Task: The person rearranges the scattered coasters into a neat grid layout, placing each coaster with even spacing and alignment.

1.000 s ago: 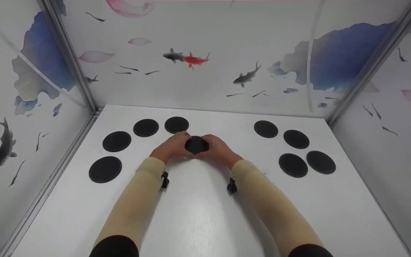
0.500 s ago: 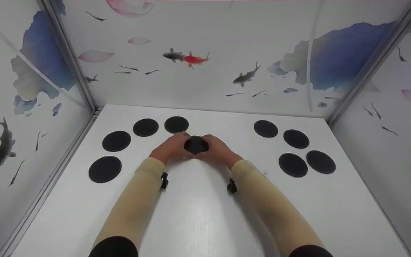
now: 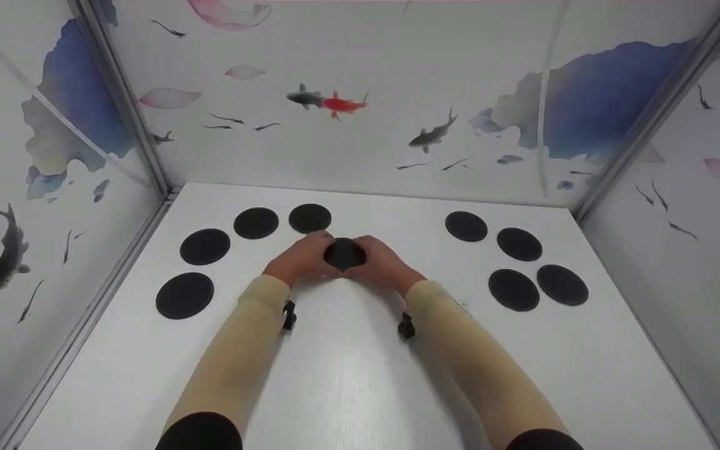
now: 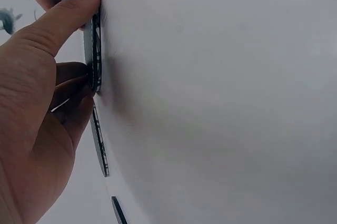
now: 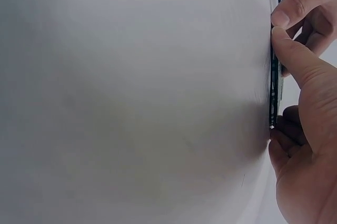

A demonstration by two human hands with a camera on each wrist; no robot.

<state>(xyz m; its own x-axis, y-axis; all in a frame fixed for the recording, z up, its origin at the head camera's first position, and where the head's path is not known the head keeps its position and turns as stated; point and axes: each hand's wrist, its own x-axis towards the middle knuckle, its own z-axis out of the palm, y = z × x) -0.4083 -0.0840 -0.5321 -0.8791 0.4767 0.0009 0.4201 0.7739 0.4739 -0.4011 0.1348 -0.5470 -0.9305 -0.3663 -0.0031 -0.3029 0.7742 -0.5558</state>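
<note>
Both hands circle a black disc on the white table, the left hand and right hand closed snugly round its sides, thumbs together at the near rim. From the wrists its edge looks doubled; if that means two layers, uneven thumb pressure could slide one off the other. The left-side discs curve away, their nearest just past the left fingers, so an outward sweep there might knock it. The right-side discs lie well apart from the right hand.
</note>
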